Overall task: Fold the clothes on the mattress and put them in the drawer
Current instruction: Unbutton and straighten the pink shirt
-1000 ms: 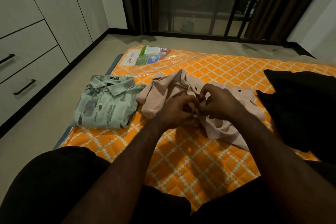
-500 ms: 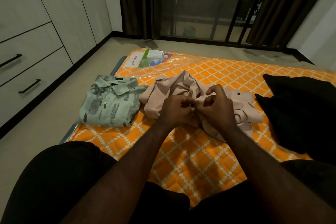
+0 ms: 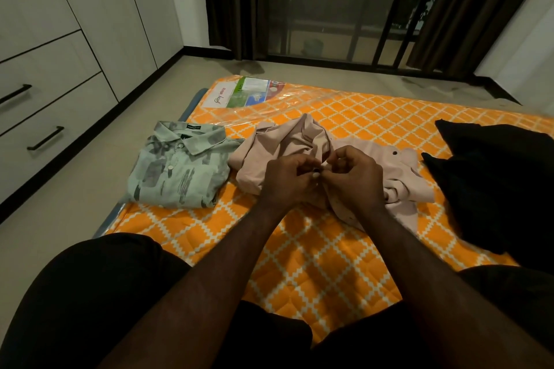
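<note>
Head view: left grip (image 3: 289, 181) and right grip (image 3: 355, 181) both pinch the crumpled pink shirt (image 3: 284, 141), knuckles hiding the pinched spot.

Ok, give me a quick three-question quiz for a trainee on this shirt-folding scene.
1. True or false: the green patterned shirt lies folded on the mattress.
2. What do the left hand and right hand pinch? A) the pink shirt B) the green patterned shirt C) nothing
3. Fill in: the drawers stand on the person's ____ side.

Key: 1 true; 2 A; 3 left.
</note>
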`<state>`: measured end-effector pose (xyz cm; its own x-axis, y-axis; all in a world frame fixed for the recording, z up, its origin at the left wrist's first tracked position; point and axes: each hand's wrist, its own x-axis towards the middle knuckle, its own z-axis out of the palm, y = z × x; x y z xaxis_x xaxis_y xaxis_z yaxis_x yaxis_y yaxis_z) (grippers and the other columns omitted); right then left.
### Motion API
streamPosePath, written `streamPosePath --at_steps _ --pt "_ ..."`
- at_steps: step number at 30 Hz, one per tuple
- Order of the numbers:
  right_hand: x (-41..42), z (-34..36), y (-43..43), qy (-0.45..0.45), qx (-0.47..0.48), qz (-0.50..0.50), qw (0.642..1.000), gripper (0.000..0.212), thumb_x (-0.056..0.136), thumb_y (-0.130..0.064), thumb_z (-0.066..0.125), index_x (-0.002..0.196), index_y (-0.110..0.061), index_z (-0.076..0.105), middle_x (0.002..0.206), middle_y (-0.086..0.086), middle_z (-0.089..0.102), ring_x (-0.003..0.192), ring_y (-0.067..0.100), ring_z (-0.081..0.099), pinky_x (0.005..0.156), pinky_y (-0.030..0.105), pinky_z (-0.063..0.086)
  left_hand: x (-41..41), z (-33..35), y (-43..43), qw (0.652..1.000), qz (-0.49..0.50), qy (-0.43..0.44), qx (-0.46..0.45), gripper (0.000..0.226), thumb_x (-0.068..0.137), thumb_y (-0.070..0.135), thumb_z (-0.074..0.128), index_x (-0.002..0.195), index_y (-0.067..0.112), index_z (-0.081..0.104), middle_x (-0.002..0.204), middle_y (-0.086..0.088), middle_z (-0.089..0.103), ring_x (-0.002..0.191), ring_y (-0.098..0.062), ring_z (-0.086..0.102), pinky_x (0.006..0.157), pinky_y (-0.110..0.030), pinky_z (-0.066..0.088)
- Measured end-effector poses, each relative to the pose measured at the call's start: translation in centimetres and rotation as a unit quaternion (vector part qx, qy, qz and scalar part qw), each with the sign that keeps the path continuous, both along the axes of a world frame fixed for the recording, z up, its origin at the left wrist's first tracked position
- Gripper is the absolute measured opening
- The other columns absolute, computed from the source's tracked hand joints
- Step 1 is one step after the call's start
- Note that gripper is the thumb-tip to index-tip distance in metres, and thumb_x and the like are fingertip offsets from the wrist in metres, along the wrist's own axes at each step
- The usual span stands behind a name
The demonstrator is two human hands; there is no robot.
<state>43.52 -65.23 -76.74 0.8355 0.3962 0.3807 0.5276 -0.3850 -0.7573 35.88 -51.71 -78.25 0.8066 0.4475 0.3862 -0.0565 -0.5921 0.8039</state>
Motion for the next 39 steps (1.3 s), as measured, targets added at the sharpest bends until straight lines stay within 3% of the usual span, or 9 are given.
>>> streamPosePath --at_steps 2,8,12,18,25,30,34,37,39 --pt "0.0 0.0 0.0 0.008 0.005 0.001 1.0 0.017 0.08 -0.015 0.081 0.09 -0.025 0.072 0.074 -0.02 0.069 0.074 -0.009 0.067 0.063 0.014 0.054 0.1 0.0 0.2 1.0 -0.008 0.008 0.004 0.03 0.086 0.007 0.076 0.115 0.01 0.077 0.108 -0.004 0.077 0.1 -0.012 0.071 0.089 -0.027 0.059" --pt "0.0 0.0 -0.1 0.038 0.019 0.007 0.999 0.015 0.083 -0.016 0.081 0.093 -0.023 0.073 0.075 -0.013 0.074 0.072 -0.004 0.071 0.066 0.027 0.06 0.2 -0.1 0.2 0.999 -0.024 0.024 0.032 0.033 0.091 0.01 0.069 0.124 0.01 0.073 0.117 -0.005 0.075 0.11 -0.016 0.069 0.095 -0.032 0.057" --pt "-0.6 0.4 -0.2 0.085 0.046 0.033 0.995 0.02 0.084 -0.009 0.08 0.099 -0.019 0.071 0.077 -0.008 0.077 0.071 0.001 0.073 0.061 0.027 0.06 0.1 0.1 0.3 0.999 -0.014 0.013 0.035 0.028 0.089 0.009 0.07 0.117 0.01 0.076 0.108 -0.004 0.077 0.099 -0.015 0.071 0.086 -0.025 0.058" --pt "-0.9 0.7 -0.2 0.118 0.071 0.083 0.987 0.023 0.088 -0.004 0.076 0.107 -0.012 0.067 0.08 -0.004 0.077 0.072 0.004 0.074 0.055 0.017 0.054 -0.1 -0.4 0.6 0.999 -0.014 0.002 0.034 0.021 0.085 0.008 0.075 0.105 0.013 0.075 0.095 -0.001 0.077 0.087 -0.013 0.072 0.074 -0.038 0.06" --pt "0.7 0.7 -1.0 0.124 -0.014 0.123 0.985 0.029 0.084 -0.006 0.077 0.102 -0.017 0.057 0.08 -0.001 0.078 0.076 0.01 0.074 0.065 0.033 0.059 -0.8 0.1 1.0 0.994 -0.101 0.023 0.042 0.063 0.083 -0.003 0.068 0.138 0.028 0.061 0.092 -0.001 0.075 0.083 -0.009 0.071 0.074 -0.03 0.06" --pt "0.6 0.5 -0.8 0.126 -0.051 0.14 0.981 0.038 0.082 -0.003 0.078 0.107 -0.015 0.05 0.079 -0.001 0.075 0.067 0.006 0.07 0.054 0.02 0.051 -0.8 -0.4 1.7 0.983 -0.166 0.042 0.064 0.081 0.083 -0.006 0.072 0.147 0.039 0.049 0.086 0.012 0.066 0.08 -0.014 0.068 0.072 -0.037 0.057" --pt "0.8 0.3 -0.7 0.147 -0.031 0.137 0.979 0.039 0.08 0.002 0.078 0.105 -0.013 0.052 0.081 0.005 0.073 0.073 0.015 0.072 0.06 0.032 0.058 -0.4 -0.9 1.9 0.977 -0.172 0.02 0.125 0.069 0.087 0.0 0.072 0.144 0.036 0.055 0.091 0.0 0.072 0.079 -0.018 0.066 0.069 -0.04 0.053" --pt "0.7 0.3 -0.9 0.225 0.036 0.147 0.962 0.04 0.081 0.008 0.075 0.105 -0.013 0.05 0.087 0.017 0.074 0.085 0.038 0.073 0.069 0.055 0.06 -0.1 -1.1 1.9 0.977 -0.153 -0.01 0.149 0.041 0.086 0.005 0.075 0.124 0.018 0.072 0.099 -0.003 0.076 0.084 -0.016 0.068 0.071 -0.038 0.057" --pt "0.8 0.3 -0.9 0.247 0.053 0.155 0.955 0.039 0.083 0.009 0.073 0.107 -0.011 0.05 0.092 0.02 0.074 0.089 0.04 0.073 0.072 0.056 0.06 -0.2 -1.2 1.8 0.979 -0.137 -0.016 0.151 0.03 0.086 0.009 0.074 0.115 0.016 0.075 0.097 -0.003 0.076 0.083 -0.014 0.068 0.071 -0.035 0.057"
